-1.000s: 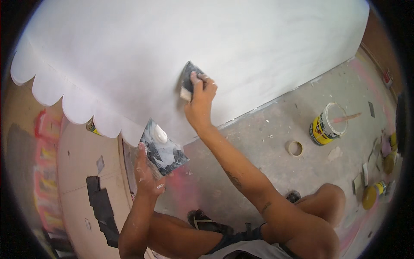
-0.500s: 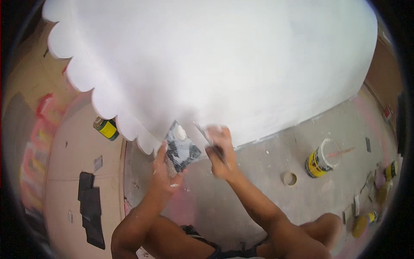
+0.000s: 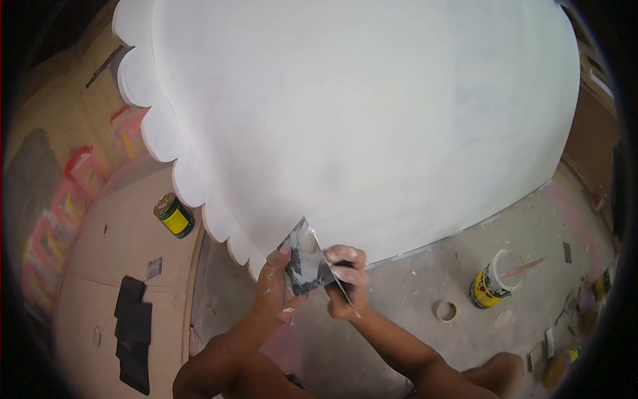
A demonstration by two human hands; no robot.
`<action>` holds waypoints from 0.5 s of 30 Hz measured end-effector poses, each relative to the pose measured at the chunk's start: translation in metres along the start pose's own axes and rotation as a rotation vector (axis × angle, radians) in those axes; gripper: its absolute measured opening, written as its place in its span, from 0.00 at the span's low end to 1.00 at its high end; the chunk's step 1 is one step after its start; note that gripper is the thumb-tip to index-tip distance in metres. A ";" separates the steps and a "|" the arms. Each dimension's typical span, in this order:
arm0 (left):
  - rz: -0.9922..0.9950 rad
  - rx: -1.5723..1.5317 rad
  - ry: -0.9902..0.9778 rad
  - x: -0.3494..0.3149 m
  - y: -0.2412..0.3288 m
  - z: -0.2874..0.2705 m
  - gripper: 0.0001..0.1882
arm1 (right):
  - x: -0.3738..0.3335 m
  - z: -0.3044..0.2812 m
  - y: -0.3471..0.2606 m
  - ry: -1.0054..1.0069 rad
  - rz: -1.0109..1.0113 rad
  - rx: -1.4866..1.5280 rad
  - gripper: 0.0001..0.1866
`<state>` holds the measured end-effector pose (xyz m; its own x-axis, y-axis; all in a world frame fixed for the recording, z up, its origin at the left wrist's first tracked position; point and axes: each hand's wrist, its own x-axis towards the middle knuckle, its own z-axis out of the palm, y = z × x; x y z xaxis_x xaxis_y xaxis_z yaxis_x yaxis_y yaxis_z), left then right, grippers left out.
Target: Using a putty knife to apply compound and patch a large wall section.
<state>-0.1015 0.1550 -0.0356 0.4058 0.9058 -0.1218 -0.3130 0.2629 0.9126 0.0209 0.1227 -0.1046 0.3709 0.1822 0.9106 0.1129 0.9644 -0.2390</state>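
Observation:
In front of a large smooth white panel (image 3: 372,120) with a scalloped left edge, my left hand (image 3: 271,286) grips a flat, dark, putty-smeared plate (image 3: 302,269). Pale paste is spread over its face and on my fingers. My right hand (image 3: 352,272) is closed around a thin metal scraper (image 3: 341,287), seen nearly edge-on. The scraper's blade lies along the plate's right side, touching or very close to it; its handle is mostly hidden by my fingers. Both tools are held before the panel's lower edge.
To the right on the grey floor stand a yellow-and-black tin (image 3: 487,289) with a stick across its top and a tape roll (image 3: 444,310). At left, a pinkish board (image 3: 80,299) bears a green-and-yellow can (image 3: 175,218) and overlapping black sheets (image 3: 135,326).
My right hand has brought the scraper against or close to the plate, from apart. The white lump on the plate is now a flatter smear. The view has shifted slightly.

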 end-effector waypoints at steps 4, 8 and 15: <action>0.131 0.018 -0.188 -0.003 0.004 -0.003 0.20 | 0.010 -0.044 0.019 -0.379 0.375 -0.478 0.30; 0.073 -0.018 -0.037 -0.004 0.006 0.002 0.19 | 0.007 -0.028 -0.006 -0.053 -0.003 -0.221 0.34; 0.110 -0.028 -0.169 -0.007 0.008 -0.007 0.20 | -0.001 -0.047 0.040 -0.507 0.424 -0.505 0.33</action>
<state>-0.1130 0.1535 -0.0304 0.5057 0.8614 0.0475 -0.3863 0.1769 0.9052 0.0686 0.1521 -0.1309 0.0285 0.6915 0.7218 0.5020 0.6145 -0.6086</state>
